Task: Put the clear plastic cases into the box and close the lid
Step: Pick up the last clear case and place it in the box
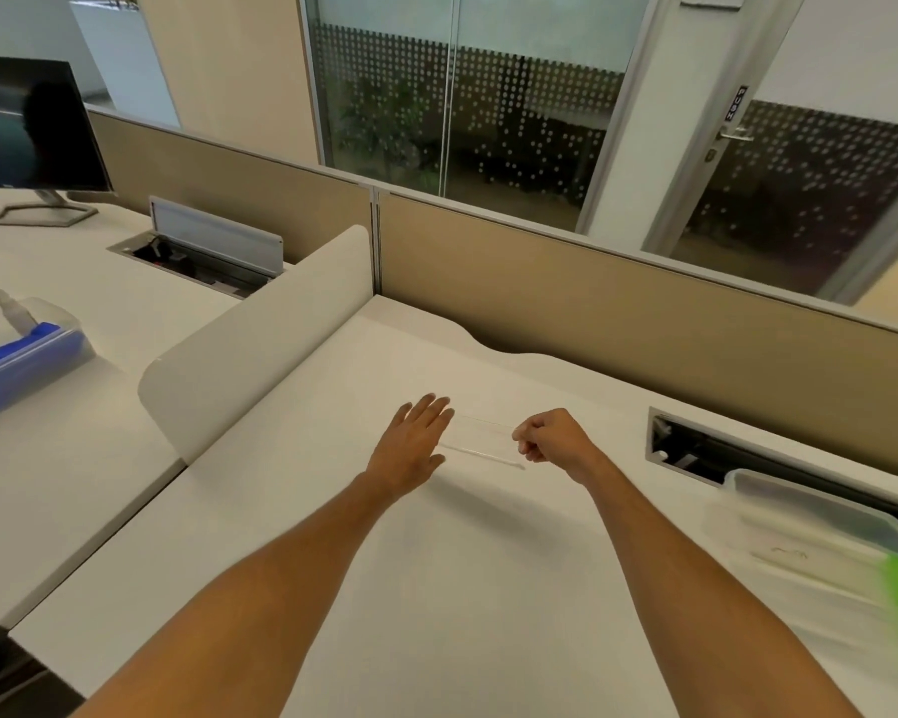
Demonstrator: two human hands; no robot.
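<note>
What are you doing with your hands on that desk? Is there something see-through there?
Yes. A person is handling a clear plastic case on the white desk. The right hand pinches the case's right end, while the left hand is spread open at its left end. The box it should go into sits at the right side of the desk, lid off. The case is not in the box yet.
</note>
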